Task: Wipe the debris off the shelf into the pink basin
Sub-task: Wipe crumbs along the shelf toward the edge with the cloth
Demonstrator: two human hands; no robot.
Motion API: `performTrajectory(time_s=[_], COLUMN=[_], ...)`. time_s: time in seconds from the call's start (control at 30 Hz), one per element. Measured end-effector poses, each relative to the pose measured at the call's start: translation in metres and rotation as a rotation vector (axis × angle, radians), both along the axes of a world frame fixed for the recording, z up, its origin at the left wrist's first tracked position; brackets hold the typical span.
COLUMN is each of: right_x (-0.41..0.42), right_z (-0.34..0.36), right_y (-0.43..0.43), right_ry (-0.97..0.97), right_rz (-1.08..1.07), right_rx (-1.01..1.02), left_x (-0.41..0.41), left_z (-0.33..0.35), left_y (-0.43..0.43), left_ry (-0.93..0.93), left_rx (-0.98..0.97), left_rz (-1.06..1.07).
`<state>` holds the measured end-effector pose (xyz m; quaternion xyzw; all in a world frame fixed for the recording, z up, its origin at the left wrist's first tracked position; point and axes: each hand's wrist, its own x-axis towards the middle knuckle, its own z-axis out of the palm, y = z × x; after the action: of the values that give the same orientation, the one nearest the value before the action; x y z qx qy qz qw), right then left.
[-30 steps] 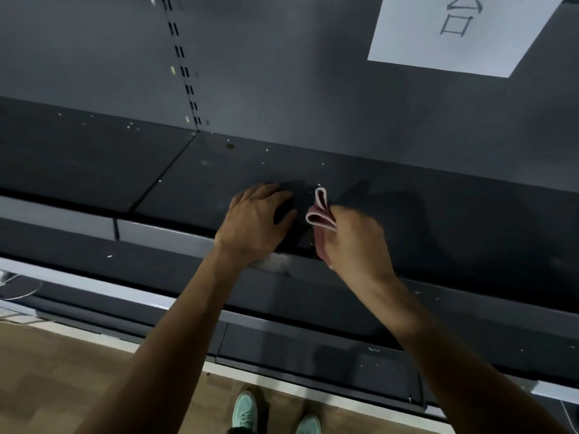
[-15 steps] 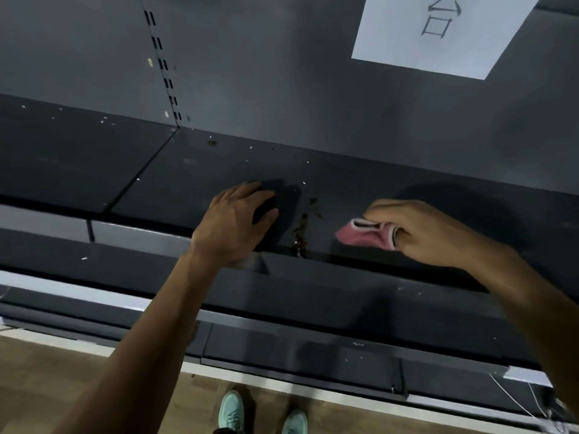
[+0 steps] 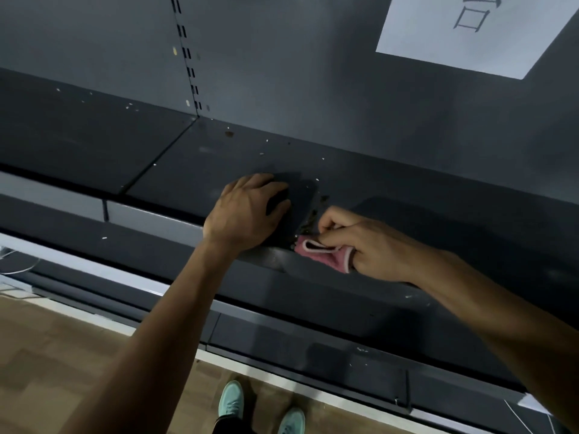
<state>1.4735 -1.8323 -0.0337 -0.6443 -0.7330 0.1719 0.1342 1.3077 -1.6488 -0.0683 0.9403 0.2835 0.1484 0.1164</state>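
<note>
Teal fabric shoes [image 3: 231,400]: yours, on the brown wooden floor [image 3: 62,355].
Right hand [image 3: 380,249]: your fingers clamp a folded pink cloth with white edging [image 3: 322,256] at the front edge of the dark grey metal shelf [image 3: 219,158].
Left hand [image 3: 247,211]: rests beside it, fingers bent together; you cannot tell if it grips anything.
Brown crumb debris [image 3: 313,216]: heaped between your hands, just behind the cloth.

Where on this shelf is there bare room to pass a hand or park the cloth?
Free: the shelf right of the right hand, back to the wall; also the left panel past the seam, only specks there. Crowded: the front edge between left hand and right hand, holding the debris pile and pink cloth.
</note>
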Motion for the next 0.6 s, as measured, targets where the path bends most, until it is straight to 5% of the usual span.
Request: performTrajectory(time_s=[0.13, 0.23, 0.6], right_x=[-0.01, 0.008, 0.025], right_z=[-0.006, -0.003, 0.002], right_y=[0.027, 0.034, -0.016], right_ry=[-0.095, 0.058, 0.097], right_rz=[-0.017, -0.08, -0.038], right_rx=[0.137, 0.188, -0.07], left_x=[-0.001, -0.002, 0.0], left_z=[0.0, 0.0, -0.004], left_y=[0.004, 0.005, 0.003], left_ry=[-0.021, -0.039, -0.004], left_rx=[-0.038, -0.059, -0.01], left_rz=[-0.004, -0.012, 0.018])
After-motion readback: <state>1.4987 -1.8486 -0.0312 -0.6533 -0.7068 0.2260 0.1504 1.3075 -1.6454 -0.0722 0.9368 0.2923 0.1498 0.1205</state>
